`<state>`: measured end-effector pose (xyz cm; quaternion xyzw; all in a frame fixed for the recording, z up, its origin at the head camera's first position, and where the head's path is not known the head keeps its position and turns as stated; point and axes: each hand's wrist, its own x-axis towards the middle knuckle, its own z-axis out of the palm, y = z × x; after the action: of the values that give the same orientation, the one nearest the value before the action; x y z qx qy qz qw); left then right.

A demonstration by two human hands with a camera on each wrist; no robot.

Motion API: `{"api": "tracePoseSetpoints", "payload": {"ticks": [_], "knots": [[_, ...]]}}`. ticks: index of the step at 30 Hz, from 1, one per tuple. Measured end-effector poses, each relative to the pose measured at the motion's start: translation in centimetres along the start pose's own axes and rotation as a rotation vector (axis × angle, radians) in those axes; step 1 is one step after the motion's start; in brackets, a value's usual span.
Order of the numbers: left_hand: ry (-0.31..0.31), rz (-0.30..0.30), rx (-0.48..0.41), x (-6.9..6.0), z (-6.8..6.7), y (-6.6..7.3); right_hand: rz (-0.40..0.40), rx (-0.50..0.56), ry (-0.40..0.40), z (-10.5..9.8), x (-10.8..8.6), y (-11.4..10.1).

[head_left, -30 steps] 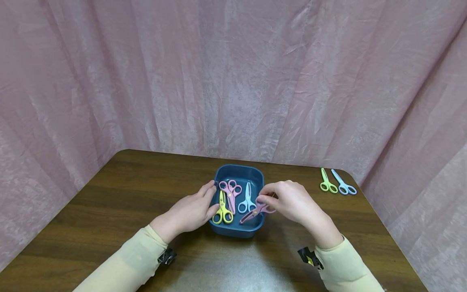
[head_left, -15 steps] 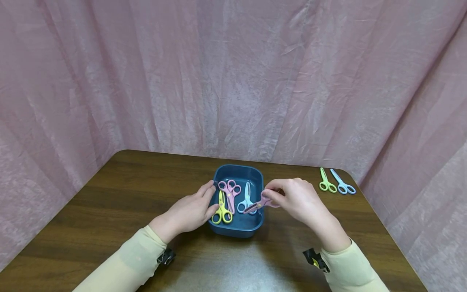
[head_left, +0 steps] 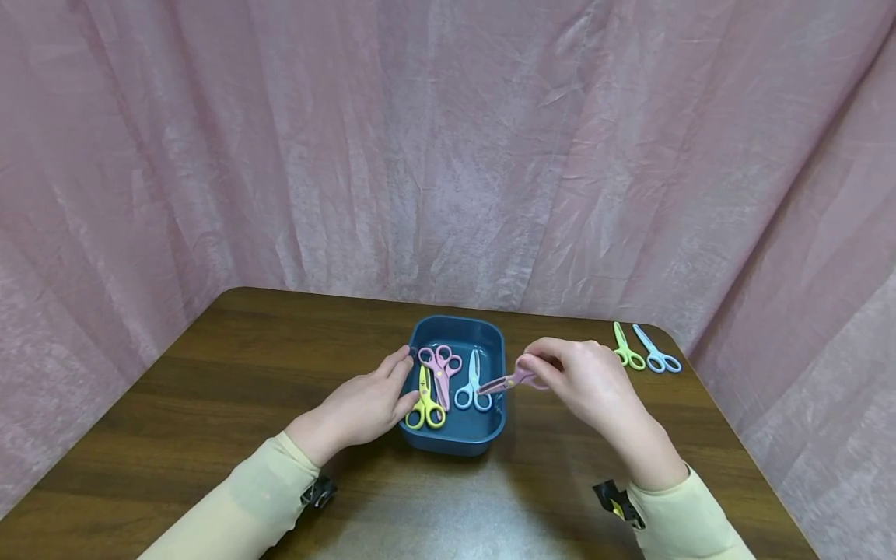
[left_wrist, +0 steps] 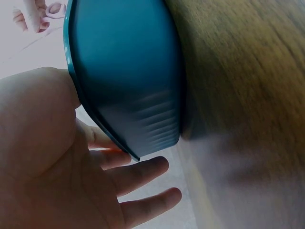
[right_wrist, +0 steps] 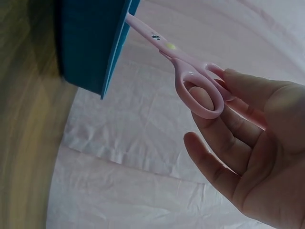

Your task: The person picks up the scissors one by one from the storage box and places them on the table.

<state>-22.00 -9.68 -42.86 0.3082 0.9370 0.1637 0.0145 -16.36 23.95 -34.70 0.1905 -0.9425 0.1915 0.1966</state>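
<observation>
Above the right rim of a dark blue plastic box [head_left: 451, 446], my right hand [head_left: 591, 389] pinches pink scissors [head_left: 516, 379] by the handle loops, blades angled left over the box. The right wrist view shows the thumb and fingers on those loops of the pink scissors [right_wrist: 183, 69]. My left hand [head_left: 360, 408] rests at the box's left rim, and its fingers look fairly straight in the left wrist view. Inside the box lie yellow scissors [head_left: 425, 404], light blue scissors [head_left: 473, 383] and pink scissors [head_left: 441, 369]; whether another pair lies under these I cannot tell.
Green scissors [head_left: 630, 358] and blue scissors [head_left: 656, 355] lie side by side at the far right corner of the brown wooden table [head_left: 280, 334]. A pink curtain [head_left: 448, 155] hangs behind the table and along its sides.
My right hand has lifted the pink scissors up and to the right, from low inside the box to above its right rim. The left hand has stayed in place.
</observation>
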Motion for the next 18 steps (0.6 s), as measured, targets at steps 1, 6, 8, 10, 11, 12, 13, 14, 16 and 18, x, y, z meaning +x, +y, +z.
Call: {"api": "tracePoseSetpoints", "payload": {"ticks": [1, 6, 8, 10, 11, 12, 13, 14, 16, 18], "knots": [[0.000, 0.000, 0.001, 0.0, 0.0, 0.0, 0.000, -0.008, 0.011, -0.1, -0.1, 0.1], [0.003, 0.000, 0.004, 0.1, 0.1, 0.0, 0.000, -0.043, 0.062, -0.3, -0.5, 0.6], [0.002, 0.000, 0.005, 0.1, 0.1, 0.0, -0.003, -0.060, 0.083, -0.3, -0.6, 0.8], [0.000, -0.003, 0.004, 0.0, 0.0, 0.0, -0.005, -0.077, 0.105, -0.3, -0.6, 1.0], [-0.001, -0.004, 0.005, 0.0, 0.0, 0.1, -0.006, -0.088, 0.116, -0.3, -0.7, 1.1], [-0.001, -0.006, 0.005, 0.0, 0.0, 0.0, -0.003, -0.095, 0.125, -0.3, -0.7, 1.2], [-0.001, -0.007, 0.005, 0.0, 0.0, 0.0, -0.001, -0.102, 0.135, -0.3, -0.7, 1.3], [-0.002, -0.007, 0.005, 0.0, 0.0, 0.0, 0.000, -0.110, 0.148, -0.4, -0.8, 1.4], [-0.001, -0.006, 0.007, 0.0, 0.0, 0.0, 0.003, -0.122, 0.170, -0.4, -0.9, 1.5], [0.000, -0.004, 0.009, 0.0, 0.1, 0.0, 0.005, -0.135, 0.194, -0.4, -1.0, 1.7]]}}
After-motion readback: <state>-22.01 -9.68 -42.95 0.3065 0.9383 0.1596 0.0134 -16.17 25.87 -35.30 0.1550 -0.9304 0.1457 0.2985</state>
